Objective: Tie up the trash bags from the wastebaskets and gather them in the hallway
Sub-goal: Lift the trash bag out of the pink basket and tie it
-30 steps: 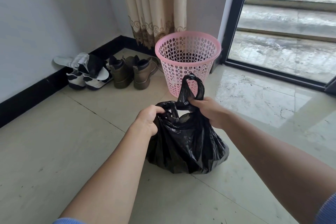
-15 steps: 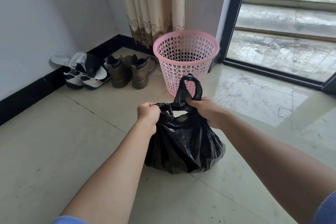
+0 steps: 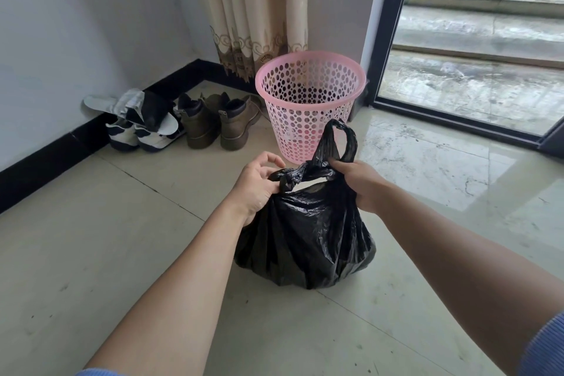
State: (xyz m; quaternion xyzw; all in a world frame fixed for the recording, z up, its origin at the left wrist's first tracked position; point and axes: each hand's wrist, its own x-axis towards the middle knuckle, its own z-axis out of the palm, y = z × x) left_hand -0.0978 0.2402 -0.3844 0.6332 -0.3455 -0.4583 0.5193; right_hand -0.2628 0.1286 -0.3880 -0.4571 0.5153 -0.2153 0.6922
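A pale tiled floor (image 3: 91,253) fills most of the view, bounded by a white wall with a black skirting on the left and a dark-framed glass door (image 3: 457,70) on the right. A cream curtain (image 3: 253,9) hangs in the corner behind a pink perforated wastebasket (image 3: 309,107), which stands upright on the floor and in which no liner is seen. To its left, a pair of brown boots (image 3: 213,122) and a pair of white sneakers (image 3: 137,134) are lined up against the wall.

Both bare forearms are stretched forward and downward from the lower corners, converging on a black trash bag (image 3: 305,238) that rests on the floor just in front of the wastebasket. The bag's body bulges below and between the two hands. The left hand (image 3: 258,183) is set against the gathered neck on the bag's left side, with its upper fingers spread loosely and only the lower ones curled against the twisted plastic; how firmly anything is gripped there cannot be told. The right hand (image 3: 363,183) is closed around the base of one handle loop (image 3: 338,143), which stands up above the fist. A twisted band of plastic is stretched between the two hands, with a small gap visible beneath it
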